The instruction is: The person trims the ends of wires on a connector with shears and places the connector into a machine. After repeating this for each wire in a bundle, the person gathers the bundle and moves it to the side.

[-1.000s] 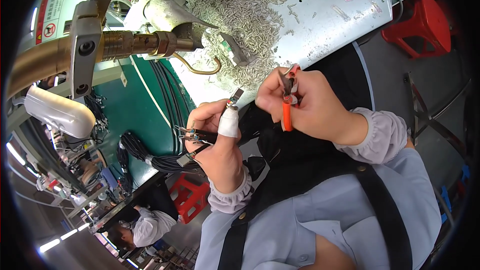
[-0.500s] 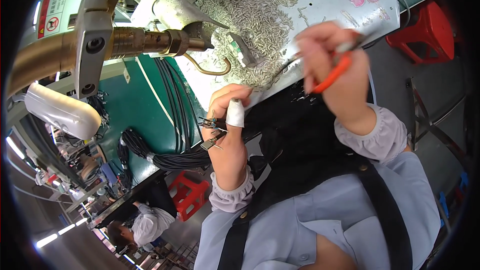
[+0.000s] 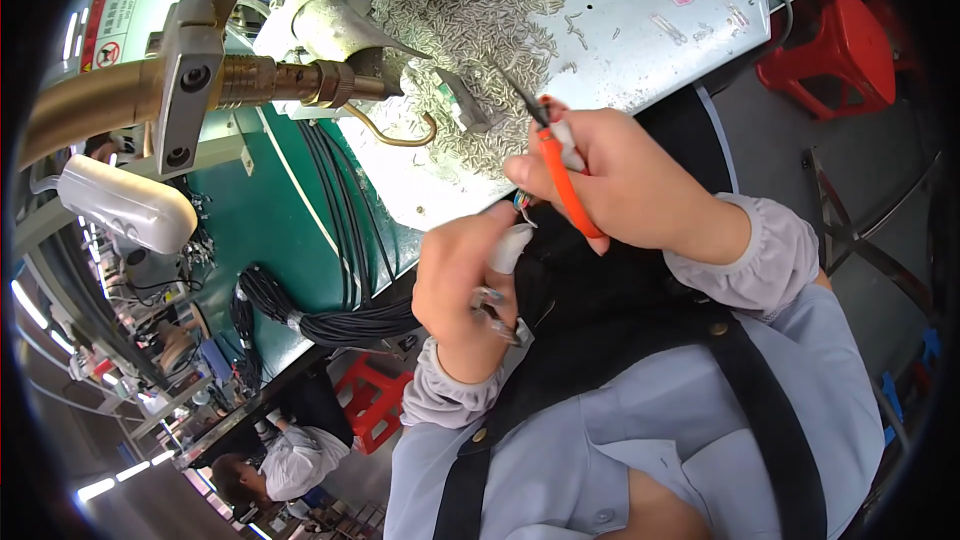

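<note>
My left hand (image 3: 455,275) is closed, its thumb wrapped in white tape (image 3: 511,248). Coloured wire ends (image 3: 522,202) stick out between thumb and forefinger; more stripped cable ends (image 3: 490,315) show near the base of the thumb, somewhat blurred. Just to the right, my right hand (image 3: 640,180) grips orange-handled pliers (image 3: 566,185), whose dark narrow tip points up and left over a heap of small metal pieces (image 3: 470,15). Its thumb and fingertips are close to the wire ends, without visible contact.
A brass-coloured machine arm (image 3: 260,82) with a curved copper tube (image 3: 408,137) reaches in from the left above the white worktop (image 3: 640,50). Black cables (image 3: 340,323) lie coiled on a green surface. Red stools (image 3: 835,55) stand right and below; another person (image 3: 300,455) sits lower left.
My right hand has come left and down with the pliers, their tip now turned up-left. The left hand has rolled inward, bringing coloured wire ends up at its fingertips.
</note>
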A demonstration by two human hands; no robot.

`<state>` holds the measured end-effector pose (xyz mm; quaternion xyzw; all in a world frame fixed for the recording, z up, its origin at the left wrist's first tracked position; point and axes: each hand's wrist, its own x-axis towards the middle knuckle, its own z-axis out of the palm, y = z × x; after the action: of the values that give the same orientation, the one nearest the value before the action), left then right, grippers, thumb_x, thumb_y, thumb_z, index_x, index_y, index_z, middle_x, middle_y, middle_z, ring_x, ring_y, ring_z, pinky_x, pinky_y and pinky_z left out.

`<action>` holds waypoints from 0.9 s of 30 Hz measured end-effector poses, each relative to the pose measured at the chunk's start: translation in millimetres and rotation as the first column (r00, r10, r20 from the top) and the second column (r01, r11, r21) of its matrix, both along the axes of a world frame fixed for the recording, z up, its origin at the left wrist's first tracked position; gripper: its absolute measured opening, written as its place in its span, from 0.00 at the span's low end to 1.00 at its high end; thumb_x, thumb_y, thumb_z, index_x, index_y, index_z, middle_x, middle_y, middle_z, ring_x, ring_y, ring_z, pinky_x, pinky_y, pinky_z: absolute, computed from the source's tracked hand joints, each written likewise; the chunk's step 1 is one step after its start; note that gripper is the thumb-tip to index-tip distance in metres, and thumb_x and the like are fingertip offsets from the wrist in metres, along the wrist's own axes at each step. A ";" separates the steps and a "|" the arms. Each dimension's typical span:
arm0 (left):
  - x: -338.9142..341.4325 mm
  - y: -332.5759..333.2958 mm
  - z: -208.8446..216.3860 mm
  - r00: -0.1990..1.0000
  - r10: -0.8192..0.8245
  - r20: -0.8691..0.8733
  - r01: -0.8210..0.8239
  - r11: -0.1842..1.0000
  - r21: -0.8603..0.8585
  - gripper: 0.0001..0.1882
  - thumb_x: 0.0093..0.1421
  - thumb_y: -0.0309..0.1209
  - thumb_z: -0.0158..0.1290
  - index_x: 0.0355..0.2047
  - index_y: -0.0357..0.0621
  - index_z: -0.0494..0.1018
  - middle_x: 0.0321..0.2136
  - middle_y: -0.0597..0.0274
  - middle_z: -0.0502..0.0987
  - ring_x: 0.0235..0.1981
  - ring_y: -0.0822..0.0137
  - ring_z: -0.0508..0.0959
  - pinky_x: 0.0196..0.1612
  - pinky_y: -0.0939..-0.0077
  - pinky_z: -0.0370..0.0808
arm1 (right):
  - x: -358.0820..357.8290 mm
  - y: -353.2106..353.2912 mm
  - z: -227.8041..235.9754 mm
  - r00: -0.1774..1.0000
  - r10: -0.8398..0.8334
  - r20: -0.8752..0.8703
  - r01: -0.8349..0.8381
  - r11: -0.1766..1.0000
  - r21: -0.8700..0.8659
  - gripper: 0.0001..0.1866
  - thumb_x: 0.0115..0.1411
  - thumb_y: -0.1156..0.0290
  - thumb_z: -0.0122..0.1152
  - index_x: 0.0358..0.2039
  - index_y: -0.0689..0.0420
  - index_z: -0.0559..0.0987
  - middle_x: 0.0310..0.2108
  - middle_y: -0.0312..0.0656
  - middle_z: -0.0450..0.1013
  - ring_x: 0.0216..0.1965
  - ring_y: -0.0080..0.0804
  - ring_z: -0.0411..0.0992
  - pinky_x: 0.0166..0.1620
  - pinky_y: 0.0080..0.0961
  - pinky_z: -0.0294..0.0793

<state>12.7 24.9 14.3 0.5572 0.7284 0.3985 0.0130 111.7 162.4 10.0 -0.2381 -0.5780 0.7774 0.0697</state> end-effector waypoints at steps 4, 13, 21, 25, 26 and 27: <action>-4.4 -3.6 7.7 0.950 -0.141 -0.277 0.124 0.989 -0.077 0.07 0.50 0.19 0.48 0.31 0.35 0.70 0.24 0.59 0.69 0.25 0.69 0.70 0.26 0.82 0.66 | -1.9 3.8 0.2 0.981 0.193 0.013 -0.184 0.953 -0.240 0.16 0.57 0.65 0.49 0.18 0.63 0.68 0.14 0.38 0.66 0.07 0.18 0.59 0.17 0.14 0.60; -6.8 10.2 6.2 0.510 0.206 0.835 -0.144 0.978 -0.153 0.07 0.49 0.18 0.48 0.31 0.38 0.66 0.20 0.66 0.66 0.12 0.79 0.61 0.13 0.87 0.55 | -13.5 -22.3 -48.0 0.878 -0.076 -0.472 0.329 0.813 0.480 0.08 0.52 0.68 0.54 0.24 0.59 0.72 0.11 0.34 0.60 0.11 0.18 0.60 0.12 0.15 0.57; -17.7 6.4 9.0 0.061 0.135 0.989 0.010 0.991 -0.136 0.07 0.53 0.21 0.46 0.33 0.37 0.64 0.18 0.70 0.64 0.10 0.84 0.53 0.11 0.90 0.44 | -2.8 1.5 -23.7 0.876 0.146 -0.459 0.447 0.110 0.888 0.12 0.44 0.68 0.58 0.33 0.53 0.75 0.14 0.30 0.61 0.12 0.23 0.62 0.14 0.16 0.59; -23.3 3.3 4.5 0.039 0.116 0.992 0.099 0.988 -0.119 0.07 0.53 0.20 0.46 0.33 0.36 0.64 0.17 0.70 0.63 0.10 0.84 0.53 0.11 0.90 0.45 | -7.4 -2.2 -30.4 0.829 0.104 -0.549 0.534 0.145 0.833 0.09 0.45 0.69 0.57 0.30 0.53 0.75 0.13 0.31 0.62 0.13 0.23 0.63 0.15 0.17 0.60; -25.1 2.4 2.8 -0.023 0.114 0.993 0.115 0.987 -0.111 0.07 0.52 0.20 0.46 0.33 0.36 0.64 0.17 0.71 0.63 0.10 0.84 0.53 0.10 0.89 0.44 | -8.4 -2.9 -34.5 0.818 0.107 -0.565 0.539 0.202 0.818 0.09 0.44 0.70 0.58 0.29 0.54 0.75 0.14 0.31 0.63 0.13 0.23 0.64 0.15 0.17 0.60; -26.5 1.7 1.2 -0.084 0.112 0.990 0.131 0.986 -0.101 0.07 0.52 0.20 0.46 0.34 0.36 0.64 0.17 0.71 0.63 0.09 0.84 0.52 0.10 0.89 0.43 | -9.2 -3.4 -38.2 0.807 0.108 -0.580 0.541 0.258 0.800 0.08 0.44 0.70 0.58 0.28 0.54 0.75 0.14 0.32 0.64 0.14 0.24 0.65 0.15 0.17 0.61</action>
<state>-13.8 26.5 15.5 0.0847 0.5087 0.6176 0.5938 102.5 159.0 -28.2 -0.0068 -0.8362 0.2915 0.4645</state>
